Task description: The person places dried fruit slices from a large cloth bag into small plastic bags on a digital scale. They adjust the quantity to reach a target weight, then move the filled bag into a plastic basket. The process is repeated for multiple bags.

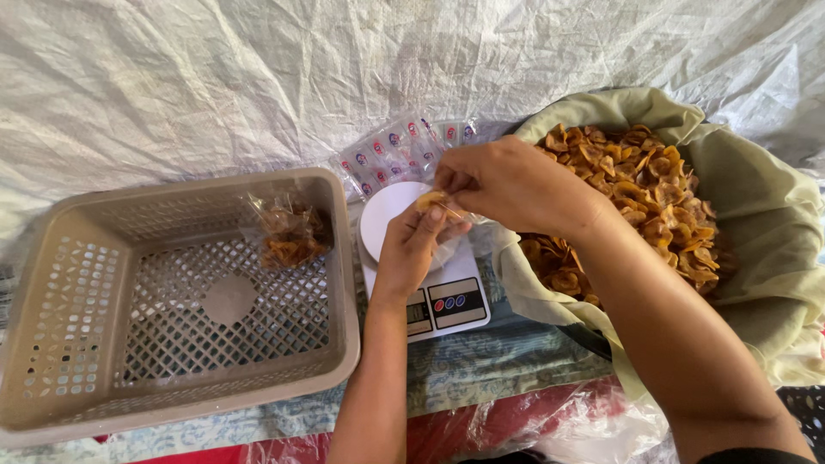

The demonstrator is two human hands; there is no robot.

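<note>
Above scale (430, 292): left hand (412, 249) closed on clear bag (447, 249), mouth up | right hand (507, 185) pinching chip (430, 200) over it | chip basin (756, 215) right, within reach | basket (172, 301) left, one filled bag (288, 232).

Your right hand (516, 185) covers the far rim of the scale (425, 271) plate and part of the sachet stack (400, 150) behind it. Your left hand (417, 245) hides the plate's near half; the clear bag (447, 249) it pinches is hard to trace. The display is too small to make out. Your right forearm masks part of the chips (636, 189) and the cloth (765, 223). The basket (51, 344) loses its near-left corner at the frame edge. Both elbows are cut off at the bottom edge.
</note>
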